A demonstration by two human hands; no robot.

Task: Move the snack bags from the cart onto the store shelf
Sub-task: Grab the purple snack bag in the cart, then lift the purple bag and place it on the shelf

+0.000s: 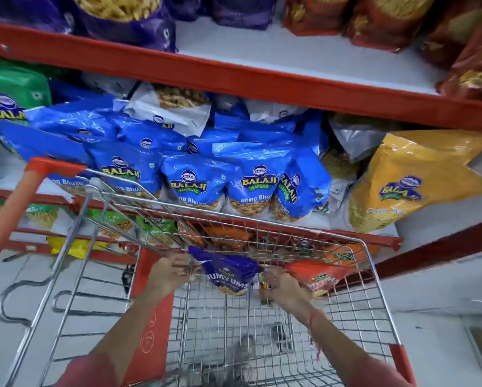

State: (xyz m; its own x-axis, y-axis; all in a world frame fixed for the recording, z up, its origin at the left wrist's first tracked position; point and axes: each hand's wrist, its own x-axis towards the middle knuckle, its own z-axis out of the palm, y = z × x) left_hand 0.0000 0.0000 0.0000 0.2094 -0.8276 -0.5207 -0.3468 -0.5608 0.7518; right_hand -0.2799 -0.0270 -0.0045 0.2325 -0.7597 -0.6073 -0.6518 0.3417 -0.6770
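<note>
A: Hands?
B: Left hand (169, 270) pinches the purple snack bag (228, 272) at its top corner, inside the cart (373, 275). Right hand (283, 286) down beside it, grip unclear.
A: Other bags?
B: Red bag (322, 279) just right, in the cart. Blue bags (251, 180) on the shelf (234, 82).

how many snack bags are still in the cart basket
2 clearly: a purple bag held up at the far end between the left hand and right hand, and a red bag just right of it. Others may be hidden behind them.
</note>
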